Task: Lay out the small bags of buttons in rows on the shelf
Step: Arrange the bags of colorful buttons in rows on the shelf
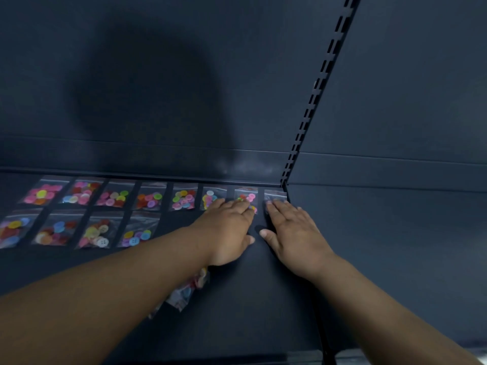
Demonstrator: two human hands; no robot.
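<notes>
Nearest the lens, my left forearm and right forearm reach in from the bottom corners of the frame. Partly under the left one, just below centre, a loose pile of bags lies on the shelf, probably kept close so I can draw from it without stretching.

At centre frame my left hand lies flat with straight fingers and covers much of the seventh bag of the back row. My right hand is flat as well and holds nothing, its fingertips resting on the eighth bag. Pressing this way appears meant to smooth the two bags and square them with their neighbours along the rear lip. My thumbs point toward each other, close but apart.

The eighth bag sits just beside the foot of the slotted post, which rises toward the upper right, so I judge the back row has run out of room at that end. The front row holds four bags at lower left. To its right, dark shelf surface shows between the fourth bag and my hands, the likely place for the next bags. I would need to lift my left forearm to get at the pile cleanly, since dragging it could scatter the pile. Right of the post lies a neighbouring shelf.
</notes>
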